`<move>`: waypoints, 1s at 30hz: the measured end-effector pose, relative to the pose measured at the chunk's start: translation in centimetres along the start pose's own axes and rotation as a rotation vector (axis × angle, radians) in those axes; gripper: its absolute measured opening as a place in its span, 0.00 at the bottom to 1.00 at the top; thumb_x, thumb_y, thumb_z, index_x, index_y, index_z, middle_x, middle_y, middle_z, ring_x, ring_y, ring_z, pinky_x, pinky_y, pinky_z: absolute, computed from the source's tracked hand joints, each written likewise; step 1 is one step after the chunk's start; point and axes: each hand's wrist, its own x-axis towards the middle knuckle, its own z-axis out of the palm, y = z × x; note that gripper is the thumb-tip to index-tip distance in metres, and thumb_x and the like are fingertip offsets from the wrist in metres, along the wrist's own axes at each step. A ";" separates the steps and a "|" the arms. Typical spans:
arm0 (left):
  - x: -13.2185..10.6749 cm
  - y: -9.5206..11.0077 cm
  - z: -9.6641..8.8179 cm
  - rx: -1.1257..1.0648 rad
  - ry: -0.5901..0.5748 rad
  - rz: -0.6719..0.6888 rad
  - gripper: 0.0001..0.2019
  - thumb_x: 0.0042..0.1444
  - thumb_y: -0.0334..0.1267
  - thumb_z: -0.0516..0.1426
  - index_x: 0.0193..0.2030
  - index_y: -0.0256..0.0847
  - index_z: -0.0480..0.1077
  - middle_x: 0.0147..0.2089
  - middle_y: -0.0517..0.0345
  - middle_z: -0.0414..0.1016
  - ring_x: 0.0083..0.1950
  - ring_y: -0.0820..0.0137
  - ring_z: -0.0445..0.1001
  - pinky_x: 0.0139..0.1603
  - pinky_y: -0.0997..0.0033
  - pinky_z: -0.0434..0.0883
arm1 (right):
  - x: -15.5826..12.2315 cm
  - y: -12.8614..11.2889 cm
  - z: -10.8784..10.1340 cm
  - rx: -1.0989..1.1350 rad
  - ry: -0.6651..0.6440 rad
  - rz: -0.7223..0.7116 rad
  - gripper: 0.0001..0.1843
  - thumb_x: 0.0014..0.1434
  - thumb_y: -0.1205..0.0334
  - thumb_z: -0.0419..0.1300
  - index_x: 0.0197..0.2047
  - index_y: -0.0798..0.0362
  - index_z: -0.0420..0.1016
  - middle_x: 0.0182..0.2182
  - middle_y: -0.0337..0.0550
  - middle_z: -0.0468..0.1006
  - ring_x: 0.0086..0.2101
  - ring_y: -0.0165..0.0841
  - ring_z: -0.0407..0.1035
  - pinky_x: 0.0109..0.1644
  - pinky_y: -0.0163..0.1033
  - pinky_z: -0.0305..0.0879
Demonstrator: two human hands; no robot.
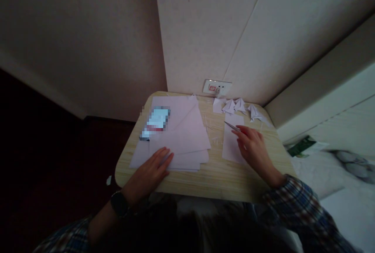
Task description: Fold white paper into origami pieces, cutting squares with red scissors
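Observation:
My left hand (154, 169) lies flat, fingers stretched, on the front of a stack of white paper sheets (187, 141). A phone (158, 118) with a lit, blurred screen rests on the left part of the stack. My right hand (252, 143) is closed around a slim, pointed grey tool that looks like scissors (232, 126); its handle is hidden in the fingers. The tip points to the upper left, over a narrow white paper strip (230, 147). Several folded paper pieces (230, 106) stand along the table's back right edge.
The small wooden table (175, 182) has rounded corners and meets the wall. A socket (217, 87) sits just above its back edge. Thin clear or white scraps (216, 140) lie between the stack and the strip. At the right are a bed (345, 175) and a green packet (301, 146).

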 end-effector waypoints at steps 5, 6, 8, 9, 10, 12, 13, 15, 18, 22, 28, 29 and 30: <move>-0.1 0.0 -0.1 -0.008 -0.010 -0.026 0.19 0.63 0.31 0.49 0.60 0.30 0.61 0.52 0.39 0.71 0.53 0.55 0.70 0.51 0.52 0.73 | 0.8 3.8 0.7 -0.022 -0.067 0.172 0.20 0.60 0.61 0.55 0.51 0.65 0.71 0.48 0.64 0.72 0.47 0.53 0.66 0.47 0.55 0.65; -0.2 -0.1 -0.1 -0.012 -0.008 -0.020 0.18 0.63 0.30 0.49 0.59 0.30 0.62 0.53 0.40 0.71 0.53 0.55 0.70 0.51 0.53 0.73 | 1.0 4.1 0.9 -0.011 -0.096 0.175 0.18 0.59 0.60 0.56 0.49 0.63 0.73 0.46 0.62 0.73 0.45 0.51 0.67 0.46 0.53 0.66; -0.6 -0.3 -0.1 -0.025 -0.004 -0.005 0.18 0.63 0.30 0.48 0.59 0.31 0.62 0.54 0.42 0.71 0.54 0.57 0.69 0.53 0.55 0.72 | 1.4 4.3 1.1 0.018 -0.146 0.181 0.15 0.59 0.60 0.56 0.45 0.61 0.74 0.43 0.58 0.74 0.41 0.46 0.69 0.44 0.48 0.67; -0.9 -0.4 -0.1 -0.032 -0.002 0.000 0.18 0.63 0.30 0.48 0.59 0.31 0.62 0.54 0.42 0.71 0.55 0.58 0.69 0.54 0.56 0.72 | 1.6 4.3 1.2 0.031 -0.164 0.188 0.15 0.59 0.60 0.56 0.44 0.60 0.74 0.43 0.57 0.73 0.40 0.45 0.70 0.43 0.47 0.67; -1.1 -0.4 -0.1 -0.038 0.000 0.002 0.18 0.63 0.30 0.47 0.59 0.31 0.62 0.54 0.42 0.70 0.56 0.58 0.68 0.55 0.57 0.71 | 1.8 4.2 1.2 0.043 -0.177 0.197 0.14 0.58 0.61 0.56 0.44 0.60 0.74 0.43 0.57 0.73 0.39 0.45 0.70 0.42 0.46 0.66; -1.5 -0.6 -0.1 -0.052 0.001 -0.005 0.19 0.62 0.27 0.46 0.59 0.31 0.61 0.55 0.41 0.70 0.57 0.60 0.68 0.55 0.59 0.71 | 2.2 4.0 1.3 0.066 -0.192 0.217 0.13 0.56 0.63 0.56 0.43 0.60 0.74 0.42 0.57 0.72 0.40 0.46 0.69 0.42 0.46 0.65; -1.7 -0.6 -0.2 -0.067 0.000 -0.015 0.20 0.61 0.24 0.46 0.60 0.32 0.60 0.55 0.41 0.69 0.57 0.60 0.67 0.54 0.60 0.72 | 2.5 3.9 1.3 0.082 -0.195 0.227 0.13 0.55 0.65 0.56 0.43 0.60 0.74 0.41 0.57 0.72 0.41 0.47 0.68 0.42 0.47 0.65; -1.8 -0.6 -0.3 -0.103 0.000 -0.041 0.23 0.58 0.20 0.45 0.60 0.33 0.60 0.55 0.41 0.69 0.57 0.61 0.67 0.54 0.60 0.72 | 2.9 3.6 1.3 0.129 -0.191 0.249 0.14 0.52 0.68 0.56 0.42 0.59 0.74 0.41 0.57 0.72 0.42 0.47 0.67 0.43 0.47 0.64; -1.7 -0.5 -0.5 -0.138 0.002 -0.061 0.25 0.56 0.19 0.46 0.60 0.34 0.60 0.54 0.42 0.69 0.56 0.60 0.67 0.54 0.59 0.72 | 3.6 3.1 0.6 0.246 -0.157 0.294 0.12 0.48 0.68 0.56 0.38 0.59 0.74 0.40 0.57 0.72 0.42 0.47 0.66 0.45 0.49 0.62; -1.5 -0.3 -0.9 -0.146 -0.004 -0.064 0.25 0.55 0.19 0.47 0.61 0.34 0.60 0.54 0.43 0.70 0.56 0.60 0.68 0.54 0.58 0.72 | 5.0 1.9 -1.8 0.504 -0.096 0.376 0.09 0.44 0.66 0.57 0.31 0.55 0.74 0.31 0.50 0.72 0.37 0.44 0.66 0.44 0.49 0.62; -1.5 -0.8 -2.1 -0.199 -0.024 -0.044 0.24 0.56 0.20 0.48 0.60 0.34 0.61 0.54 0.46 0.72 0.56 0.63 0.69 0.56 0.61 0.71 | 7.0 -4.6 -5.3 1.171 -0.161 0.496 0.13 0.50 0.57 0.49 0.37 0.51 0.68 0.26 0.41 0.70 0.23 0.32 0.64 0.23 0.36 0.62; -1.5 -1.0 -2.2 -0.215 -0.029 -0.042 0.24 0.56 0.20 0.48 0.60 0.35 0.61 0.55 0.46 0.72 0.56 0.63 0.69 0.56 0.60 0.71 | 7.3 -6.2 -5.4 1.283 -0.187 0.494 0.13 0.51 0.55 0.48 0.37 0.51 0.67 0.28 0.42 0.71 0.25 0.32 0.66 0.25 0.36 0.64; -1.6 -1.2 -2.3 -0.232 -0.035 -0.041 0.23 0.57 0.21 0.48 0.60 0.35 0.62 0.55 0.46 0.72 0.56 0.63 0.69 0.56 0.60 0.71 | 7.6 -8.0 -5.3 1.383 -0.215 0.490 0.13 0.50 0.54 0.49 0.36 0.51 0.67 0.31 0.42 0.72 0.27 0.31 0.67 0.27 0.35 0.66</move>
